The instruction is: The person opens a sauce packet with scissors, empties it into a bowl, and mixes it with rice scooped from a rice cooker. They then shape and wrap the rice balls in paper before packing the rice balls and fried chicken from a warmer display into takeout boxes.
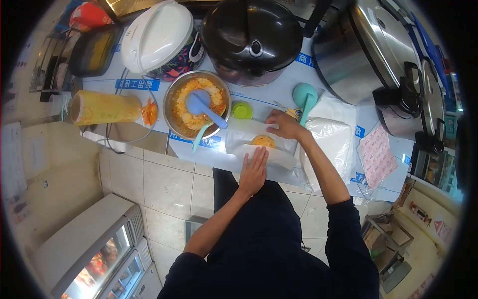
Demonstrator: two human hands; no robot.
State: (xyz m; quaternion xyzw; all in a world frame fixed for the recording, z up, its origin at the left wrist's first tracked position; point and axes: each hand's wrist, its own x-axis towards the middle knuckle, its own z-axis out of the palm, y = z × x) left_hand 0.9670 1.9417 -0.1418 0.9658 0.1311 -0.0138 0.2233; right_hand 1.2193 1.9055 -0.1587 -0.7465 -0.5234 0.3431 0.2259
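Observation:
A mound of orange rice (262,141) sits on a whitish sheet of wrap (241,143) at the front of the table. My left hand (254,172) lies with its fingers stretched out on a white flap (276,155) in front of the rice. Beyond the mound, to its right, my right hand (284,124) touches down near the sheet's far side, fingers bent and apart. A green cup (242,110) stands just behind the sheet. Scissors (289,109) lie past my right hand, partly hidden. A teal ladle (305,97) rests close by.
To the left, a steel bowl (172,115) of rice holds a blue-purple ladle (199,103) and a teal-handled utensil (200,137). A yellow film roll (107,107) lies farther left. Clear plastic bags (328,144) lie right. Large pots (251,40) line the back.

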